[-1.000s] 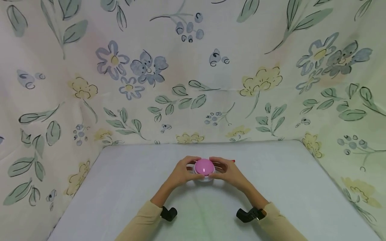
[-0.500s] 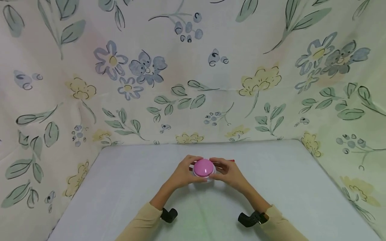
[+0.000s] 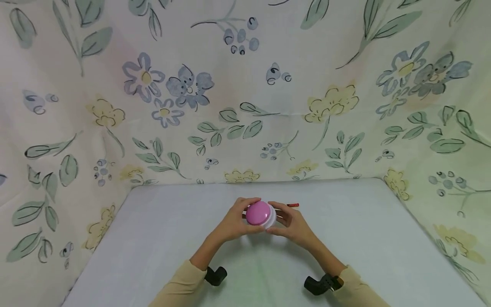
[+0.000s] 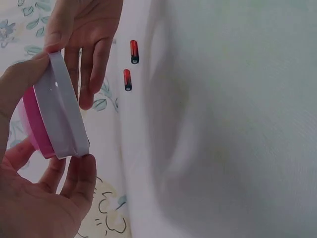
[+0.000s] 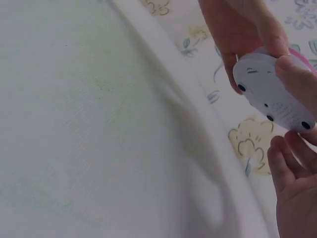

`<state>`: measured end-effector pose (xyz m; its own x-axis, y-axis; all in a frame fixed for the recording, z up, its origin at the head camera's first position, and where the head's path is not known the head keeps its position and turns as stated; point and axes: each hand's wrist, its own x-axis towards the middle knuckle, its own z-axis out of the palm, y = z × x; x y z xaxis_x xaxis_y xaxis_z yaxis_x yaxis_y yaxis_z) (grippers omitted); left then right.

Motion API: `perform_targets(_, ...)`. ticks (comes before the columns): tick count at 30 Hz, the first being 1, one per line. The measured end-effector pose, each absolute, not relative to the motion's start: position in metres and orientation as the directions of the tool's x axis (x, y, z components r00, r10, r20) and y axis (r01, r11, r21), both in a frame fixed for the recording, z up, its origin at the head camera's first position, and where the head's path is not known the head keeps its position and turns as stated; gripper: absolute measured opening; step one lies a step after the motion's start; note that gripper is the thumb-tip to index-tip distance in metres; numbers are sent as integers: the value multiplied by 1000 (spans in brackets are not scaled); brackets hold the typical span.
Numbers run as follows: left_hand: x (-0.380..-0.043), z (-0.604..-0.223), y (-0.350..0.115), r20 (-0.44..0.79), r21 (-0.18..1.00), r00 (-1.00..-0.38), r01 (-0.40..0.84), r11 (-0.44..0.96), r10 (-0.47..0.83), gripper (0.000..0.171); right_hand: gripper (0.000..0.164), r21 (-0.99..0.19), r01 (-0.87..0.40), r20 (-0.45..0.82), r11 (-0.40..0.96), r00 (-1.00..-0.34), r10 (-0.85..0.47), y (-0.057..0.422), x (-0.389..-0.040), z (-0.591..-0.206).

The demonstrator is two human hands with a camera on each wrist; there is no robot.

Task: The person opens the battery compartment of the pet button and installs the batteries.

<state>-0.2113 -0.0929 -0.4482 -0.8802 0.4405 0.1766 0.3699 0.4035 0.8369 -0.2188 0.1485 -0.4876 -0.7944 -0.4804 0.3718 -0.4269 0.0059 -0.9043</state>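
A round push-button buzzer (image 3: 258,213) with a pink dome and a white base is held up between both hands in the head view. My left hand (image 3: 233,222) grips its left side, thumb at the near edge and fingers at the far edge. On the other side, my right hand (image 3: 294,225) holds the white rim between thumb and fingers. The dome tilts toward the left. In the right wrist view the buzzer's white underside (image 5: 262,82) shows small dark feet and a patch of tiny holes. The left wrist view shows its white side (image 4: 62,106) edge-on.
Two red-and-black batteries (image 4: 134,51) lie on the white-covered table (image 3: 172,238) beyond the right hand. One red battery (image 3: 293,205) shows in the head view. A floral cloth (image 3: 245,94) hangs behind and at both sides of the table.
The buzzer has turned from facing mostly up to tilting left, so more of its white right side shows. My right fingers have shifted along the rim, uncovering more of the red battery.
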Motion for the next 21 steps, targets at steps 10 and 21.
perform_targets(10, -208, -450, -90, 153, 885, -902, 307, 350, 404, 75, 80, -917, -399, 356, -1, -816, -455, 146, -216, -495)
perform_targets(21, -210, -453, -88, 111, 911, -905, 257, 321, 410, 73, 80, -917, -395, 374, -57, -799, -471, 146, -215, -494)
